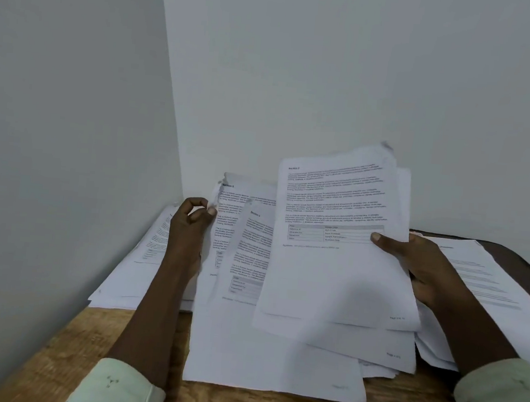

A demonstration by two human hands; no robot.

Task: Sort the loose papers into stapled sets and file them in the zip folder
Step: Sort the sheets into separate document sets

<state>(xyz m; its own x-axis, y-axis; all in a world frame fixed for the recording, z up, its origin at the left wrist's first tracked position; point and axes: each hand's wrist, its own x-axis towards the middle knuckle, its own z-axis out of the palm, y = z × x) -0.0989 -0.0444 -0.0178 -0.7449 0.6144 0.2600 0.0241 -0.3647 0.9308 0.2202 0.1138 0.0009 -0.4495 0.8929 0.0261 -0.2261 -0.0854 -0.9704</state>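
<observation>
Near edge: bare wood of the table (90,355) shows on both sides. Mid-table: fanned papers (330,286), far ends raised. Left hand (191,226) pinches the left sheet's upper edge. Right hand (418,265) grips the right sheaf, thumb on front. Left stack (143,254) and right stack (481,274) lie flat alongside. Corner walls (300,75) stand close behind.
</observation>
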